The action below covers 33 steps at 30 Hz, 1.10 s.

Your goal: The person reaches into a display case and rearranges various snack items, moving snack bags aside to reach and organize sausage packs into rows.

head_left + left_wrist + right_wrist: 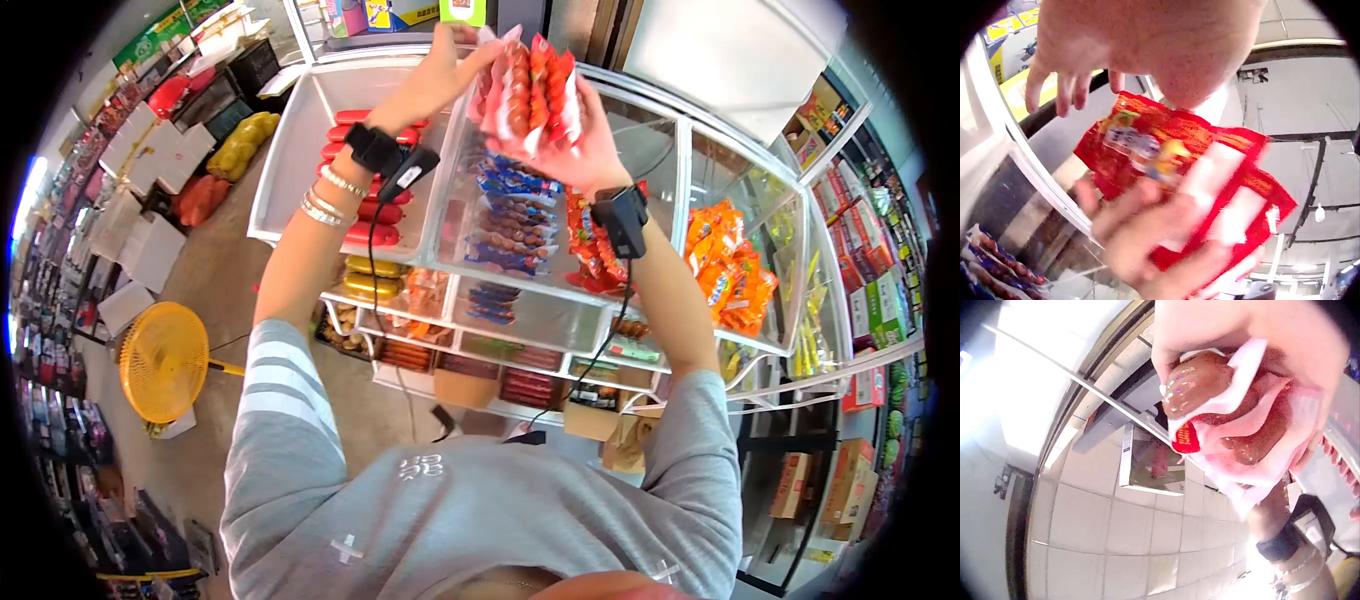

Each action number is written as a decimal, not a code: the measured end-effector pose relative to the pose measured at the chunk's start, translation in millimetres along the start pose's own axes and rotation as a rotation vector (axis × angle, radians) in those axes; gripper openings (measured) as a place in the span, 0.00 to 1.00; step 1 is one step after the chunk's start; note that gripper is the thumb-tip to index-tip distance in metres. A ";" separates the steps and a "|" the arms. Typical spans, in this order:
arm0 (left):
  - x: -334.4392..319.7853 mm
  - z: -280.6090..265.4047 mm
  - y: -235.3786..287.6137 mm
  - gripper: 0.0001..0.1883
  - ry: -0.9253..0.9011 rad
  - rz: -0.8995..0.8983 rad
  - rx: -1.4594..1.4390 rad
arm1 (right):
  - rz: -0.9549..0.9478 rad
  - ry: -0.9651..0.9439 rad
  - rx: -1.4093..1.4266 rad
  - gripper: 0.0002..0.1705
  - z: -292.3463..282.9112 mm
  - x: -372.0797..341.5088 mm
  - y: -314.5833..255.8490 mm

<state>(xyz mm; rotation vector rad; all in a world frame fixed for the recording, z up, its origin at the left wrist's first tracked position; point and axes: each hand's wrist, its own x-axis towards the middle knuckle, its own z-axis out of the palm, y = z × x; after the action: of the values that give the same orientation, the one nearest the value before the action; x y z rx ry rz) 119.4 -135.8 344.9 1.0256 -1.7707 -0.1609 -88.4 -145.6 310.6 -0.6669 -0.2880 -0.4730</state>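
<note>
Several red sausage packets (535,95) sat gripped in your right fingers (1125,247); your left fingers (1065,95) hung released beside them.

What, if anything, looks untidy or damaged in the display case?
The orange packets lie in a jumbled heap, overlapping at odd angles, while the blue-wrapped sausages to their left sit in fairly neat rows. I can make out no spill or damage.

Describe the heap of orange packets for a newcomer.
Start at the white-framed display case before the person. Past its blue packets, toward the right end, lies the heap. Its orange separates it from red packets on its left and yellow packets on its right.
</note>
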 end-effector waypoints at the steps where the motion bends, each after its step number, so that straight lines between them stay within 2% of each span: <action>1: 3.4 -1.1 1.1 0.34 -0.042 0.004 -0.055 | -0.023 0.112 -0.018 0.35 2.8 0.3 -0.6; 3: -4.2 -6.3 10.1 0.33 -0.174 -0.238 -0.363 | 0.019 -0.031 0.100 0.35 4.5 -2.6 2.9; 4: -9.1 -3.3 18.7 0.31 -0.213 -0.318 -0.527 | 0.120 -0.176 0.229 0.35 1.1 0.1 6.1; 5: -11.5 2.3 27.5 0.30 -0.252 -0.399 -0.693 | 0.200 -0.141 0.338 0.34 -5.7 2.5 6.6; 6: -9.8 12.6 25.3 0.26 -0.182 -0.285 -0.728 | 0.120 -0.019 0.193 0.34 -0.4 2.8 9.6; 7: -6.5 16.6 20.6 0.25 -0.158 -0.288 -0.809 | 0.040 0.110 0.053 0.34 4.3 2.1 14.0; 8: -8.8 17.9 15.7 0.25 -0.155 -0.251 -0.776 | 0.019 0.102 0.098 0.34 -5.8 6.1 12.6; 9: -12.8 19.4 19.1 0.24 -0.149 -0.216 -0.745 | 0.035 0.152 0.193 0.25 5.5 2.9 13.7; 11: -18.1 19.5 41.7 0.24 -0.106 -0.236 -0.733 | 0.080 0.168 0.034 0.26 24.6 -4.5 12.9; 12: -16.7 16.1 46.4 0.23 -0.163 -0.342 -0.876 | 0.039 0.312 -0.024 0.25 46.3 -8.1 19.0; 13: -15.3 12.3 49.2 0.22 -0.221 -0.445 -1.015 | 0.039 0.307 -0.019 0.25 36.9 -8.5 17.6; 14: -16.4 11.8 46.8 0.22 -0.205 -0.427 -0.978 | 0.073 0.197 0.095 0.24 17.9 -7.6 12.4; 15: -17.5 8.9 48.0 0.22 -0.209 -0.427 -0.969 | 0.106 0.086 0.209 0.24 24.6 -7.6 12.4; 16: -19.8 6.9 48.7 0.23 -0.215 -0.403 -0.869 | 0.098 0.066 0.164 0.21 30.4 -14.2 16.2; 17: -23.3 7.1 48.9 0.24 -0.224 -0.381 -0.776 | 0.076 0.110 0.315 0.20 36.7 -24.8 22.0; 19: -54.5 11.1 74.9 0.25 -0.229 -0.488 -0.898 | 0.022 0.235 0.337 0.19 57.3 -51.7 42.5; 20: -73.8 16.2 90.5 0.24 -0.221 -0.446 -0.908 | 0.030 0.046 0.321 0.20 55.4 -68.4 53.0; 21: -95.2 21.2 106.9 0.24 -0.215 -0.406 -0.922 | -0.006 0.059 0.294 0.22 63.8 -89.5 67.8; 23: -142.2 25.2 126.7 0.23 -0.315 -0.498 -0.914 | -0.002 0.188 0.349 0.25 74.5 -133.3 98.4; 25: -188.3 39.0 134.3 0.25 -0.372 -0.356 -0.587 | -0.150 0.540 -0.005 0.28 92.3 -172.8 133.5; 26: -206.8 43.5 148.1 0.27 -0.432 -0.483 -0.703 | -0.055 0.685 -0.082 0.27 57.8 -203.2 154.4; 27: -223.6 48.9 153.2 0.29 -0.472 -0.523 -0.717 | 0.013 0.451 0.190 0.28 60.2 -219.1 167.7; 29: -255.3 65.8 145.6 0.32 -0.529 -0.439 -0.704 | -0.005 0.662 0.369 0.32 59.3 -250.7 196.1; 30: -267.7 72.8 146.9 0.33 -0.524 -0.528 -0.808 | -0.092 0.481 0.297 0.36 43.9 -270.5 214.6; 31: -272.2 75.7 145.2 0.34 -0.594 -0.482 -0.680 | -0.041 0.669 0.204 0.37 58.1 -277.9 218.7; 33: -273.6 77.2 149.3 0.32 -0.643 -0.555 -0.751 | 0.004 0.660 0.161 0.36 52.7 -293.2 237.8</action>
<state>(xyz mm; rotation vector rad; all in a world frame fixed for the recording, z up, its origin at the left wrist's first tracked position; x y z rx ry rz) -1.0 122.7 197.2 0.9073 -1.6710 -1.5193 -224.6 147.3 108.3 -0.3262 0.2964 -0.6307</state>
